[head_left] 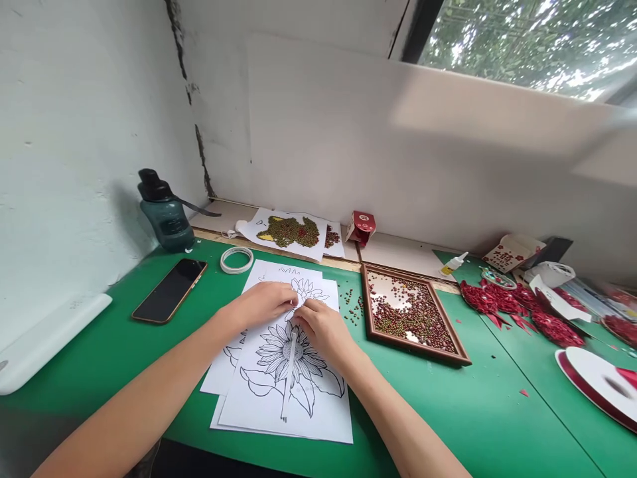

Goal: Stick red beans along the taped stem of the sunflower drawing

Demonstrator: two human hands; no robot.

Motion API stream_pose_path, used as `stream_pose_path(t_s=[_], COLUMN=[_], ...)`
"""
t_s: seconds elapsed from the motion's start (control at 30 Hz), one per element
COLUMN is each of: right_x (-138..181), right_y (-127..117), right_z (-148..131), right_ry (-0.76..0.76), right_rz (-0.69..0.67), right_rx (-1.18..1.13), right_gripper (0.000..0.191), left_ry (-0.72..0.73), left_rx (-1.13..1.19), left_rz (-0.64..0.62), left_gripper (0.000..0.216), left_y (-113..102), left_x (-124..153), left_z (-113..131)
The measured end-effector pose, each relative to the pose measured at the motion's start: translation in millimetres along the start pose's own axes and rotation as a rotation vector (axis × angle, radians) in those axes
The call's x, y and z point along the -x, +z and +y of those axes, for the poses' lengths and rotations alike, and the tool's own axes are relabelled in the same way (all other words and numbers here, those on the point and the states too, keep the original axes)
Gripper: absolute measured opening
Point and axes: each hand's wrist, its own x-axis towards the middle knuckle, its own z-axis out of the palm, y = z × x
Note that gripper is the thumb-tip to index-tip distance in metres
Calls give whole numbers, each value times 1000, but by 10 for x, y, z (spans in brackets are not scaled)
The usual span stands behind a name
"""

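Head view: where are the two hands?

Both are over the upper part of the sunflower sheet (243,413), the left hand (269,302) and the right hand (321,325) nearly meeting at the fingertips.

And their grip?

The fingers of each are bent and drawn in close, but the fingertips are too small and partly hidden, so I can't tell what they pinch, if anything.

What's that pale strip (289,372)?

It runs down over the printed flower and stem, slightly slanted, its top end near the right fingertips.

Where's the sheet itself?

On the green table (408,418), overlapping other drawings, directly below the hands.

What lies around it?

A white tape roll (223,263) just beyond the papers' left edge, with a phone (170,291) nearby and a dark bottle (169,224) by the wall.

On the other side?

A brown frame (417,349) holding red and green beans (415,317), with a few loose ones between it and the papers.
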Motion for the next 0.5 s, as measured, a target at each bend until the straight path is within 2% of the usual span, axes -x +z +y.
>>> stream_pose_path(t_s=[0.2,0.5], right_x=[0,53], right_y=[-10,-113], right_z=[32,-10], right_ry=[107,-62], right_rz=[-7,-39], right_rx=[20,-5], right_gripper=[17,16], left_ry=[7,7], left_rx=[-6,4], left_rz=[0,4], left_gripper=[21,22], left_y=[21,14], left_x=[-3,0], left_z=[-17,-7])
